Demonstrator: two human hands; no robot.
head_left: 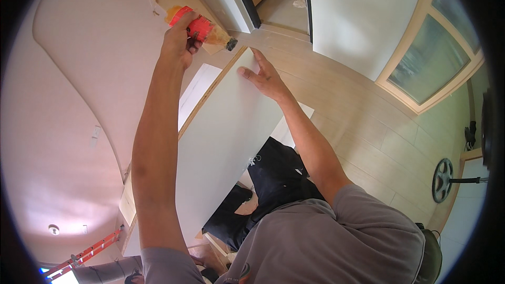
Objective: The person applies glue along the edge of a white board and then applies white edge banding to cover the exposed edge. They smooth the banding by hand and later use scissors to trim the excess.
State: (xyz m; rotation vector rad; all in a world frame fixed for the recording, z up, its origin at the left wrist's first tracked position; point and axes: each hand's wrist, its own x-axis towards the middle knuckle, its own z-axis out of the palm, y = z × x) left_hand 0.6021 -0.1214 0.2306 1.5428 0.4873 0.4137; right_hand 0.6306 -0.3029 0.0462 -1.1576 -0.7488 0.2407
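Holding bottle (203, 28) in left hand (180, 40), gripping board (226, 115) with right hand (268, 80) nearby, apparently gluing its edge (212, 90), next likely needing careful nozzle (231, 44) aim.

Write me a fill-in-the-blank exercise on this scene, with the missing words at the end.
1. The left hand holds a bottle with a ____ label.
2. The right hand is on a board whose broad face is ____.
3. The orange ladder shows toward the picture's lower ____ corner.

Missing words: red; white; left.
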